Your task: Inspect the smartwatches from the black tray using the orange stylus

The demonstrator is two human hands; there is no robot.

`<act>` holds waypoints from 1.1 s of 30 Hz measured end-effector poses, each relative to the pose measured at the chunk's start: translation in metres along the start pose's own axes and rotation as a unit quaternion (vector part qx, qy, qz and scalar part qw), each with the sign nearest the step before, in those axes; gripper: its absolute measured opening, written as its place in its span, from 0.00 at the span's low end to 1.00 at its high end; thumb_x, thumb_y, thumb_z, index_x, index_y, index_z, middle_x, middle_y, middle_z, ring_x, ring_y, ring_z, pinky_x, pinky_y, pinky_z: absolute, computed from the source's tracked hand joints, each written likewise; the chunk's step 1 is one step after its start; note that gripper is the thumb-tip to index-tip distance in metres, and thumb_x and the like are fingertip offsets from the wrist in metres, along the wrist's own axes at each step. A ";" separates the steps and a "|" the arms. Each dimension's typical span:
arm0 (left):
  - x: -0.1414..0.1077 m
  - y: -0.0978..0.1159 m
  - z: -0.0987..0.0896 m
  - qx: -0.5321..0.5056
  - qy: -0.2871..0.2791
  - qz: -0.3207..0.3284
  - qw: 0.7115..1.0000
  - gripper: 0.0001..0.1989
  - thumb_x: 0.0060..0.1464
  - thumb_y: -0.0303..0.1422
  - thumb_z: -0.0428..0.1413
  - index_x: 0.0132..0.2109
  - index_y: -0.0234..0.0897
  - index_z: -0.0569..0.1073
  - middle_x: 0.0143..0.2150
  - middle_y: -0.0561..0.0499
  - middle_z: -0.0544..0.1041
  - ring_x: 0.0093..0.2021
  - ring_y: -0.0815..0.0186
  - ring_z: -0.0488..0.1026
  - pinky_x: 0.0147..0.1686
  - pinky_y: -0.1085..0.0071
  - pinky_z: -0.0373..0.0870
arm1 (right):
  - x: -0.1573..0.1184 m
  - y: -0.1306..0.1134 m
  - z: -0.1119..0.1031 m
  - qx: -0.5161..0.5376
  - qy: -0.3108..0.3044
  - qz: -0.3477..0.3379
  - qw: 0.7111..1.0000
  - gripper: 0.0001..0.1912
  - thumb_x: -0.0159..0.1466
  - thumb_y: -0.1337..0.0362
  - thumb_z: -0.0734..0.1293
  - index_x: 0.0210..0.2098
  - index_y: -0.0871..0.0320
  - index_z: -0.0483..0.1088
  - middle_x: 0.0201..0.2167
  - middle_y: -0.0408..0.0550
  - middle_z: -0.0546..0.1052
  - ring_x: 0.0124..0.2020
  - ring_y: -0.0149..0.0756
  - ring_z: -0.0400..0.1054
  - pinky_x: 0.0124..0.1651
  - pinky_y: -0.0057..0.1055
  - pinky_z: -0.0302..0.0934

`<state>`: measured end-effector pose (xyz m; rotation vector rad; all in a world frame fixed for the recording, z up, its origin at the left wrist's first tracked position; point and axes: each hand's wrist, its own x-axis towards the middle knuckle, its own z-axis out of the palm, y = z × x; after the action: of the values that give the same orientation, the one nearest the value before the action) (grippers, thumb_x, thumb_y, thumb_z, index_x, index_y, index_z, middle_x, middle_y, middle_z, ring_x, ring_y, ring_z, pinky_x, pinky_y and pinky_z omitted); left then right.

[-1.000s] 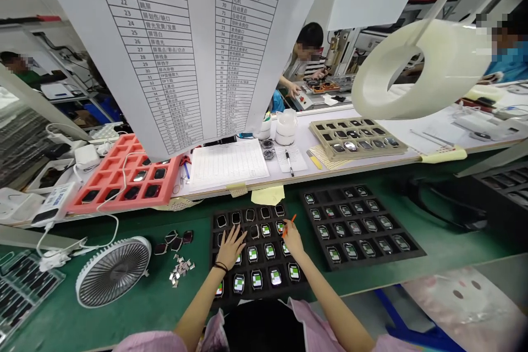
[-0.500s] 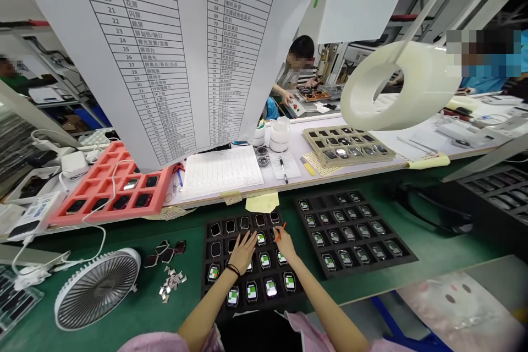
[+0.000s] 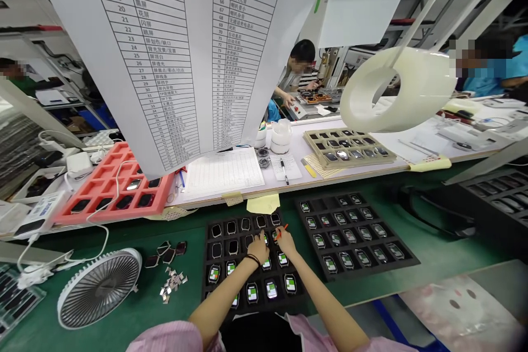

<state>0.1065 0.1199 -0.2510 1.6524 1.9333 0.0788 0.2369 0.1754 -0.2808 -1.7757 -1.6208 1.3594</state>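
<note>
My left hand (image 3: 258, 250) has gathered its spread fingers and shifted nearer my right (image 3: 285, 242), so both now meet over neighbouring watches (image 3: 290, 284) in the black tray (image 3: 280, 272). My right pinches an orange stick (image 3: 281, 231); whether my left grips anything, I can't tell.

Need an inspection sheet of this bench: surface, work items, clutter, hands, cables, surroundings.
Surface: green bench, no spill seen
Work items: watches in left black tray, several screens lit; right black tray beside it
Clutter: loose watches, metal bits, fan
Hands: left over the left black tray, fingertips at the watches; right holds orange stick
Cables: white cable crosses pink tray
Surroundings: hanging sheet, tape roll; co-worker opposite
</note>
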 end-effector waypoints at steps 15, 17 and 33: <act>0.021 -0.013 -0.003 -0.205 -0.068 0.013 0.976 0.17 0.60 0.34 0.55 0.54 0.34 0.67 0.48 0.45 0.73 0.44 0.62 0.74 0.43 0.59 0.73 | -0.042 -0.034 -0.027 0.347 0.005 -0.069 0.935 0.26 0.55 0.38 0.61 0.34 0.56 0.65 0.20 0.44 0.72 0.19 0.39 0.69 0.22 0.33 0.60; 0.022 -0.015 -0.004 -0.236 -0.067 0.016 0.969 0.15 0.60 0.34 0.54 0.52 0.33 0.68 0.46 0.46 0.74 0.42 0.63 0.74 0.41 0.61 0.74 | -0.049 -0.046 -0.031 0.378 -0.008 -0.077 0.922 0.25 0.53 0.41 0.65 0.35 0.57 0.66 0.20 0.44 0.72 0.18 0.37 0.68 0.21 0.32 0.59; -0.082 0.021 -0.125 -0.529 0.071 0.149 0.832 0.32 0.51 0.47 0.57 0.58 0.39 0.60 0.49 0.41 0.72 0.37 0.64 0.74 0.25 0.72 0.73 | -0.120 -0.148 -0.093 0.416 -0.119 -0.188 0.882 0.22 0.57 0.59 0.71 0.48 0.53 0.65 0.39 0.48 0.73 0.27 0.34 0.72 0.25 0.30 0.64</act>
<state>0.0716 0.0897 -0.1070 1.1205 1.2414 1.1937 0.2486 0.1351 -0.0735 -0.7721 -1.1084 1.7430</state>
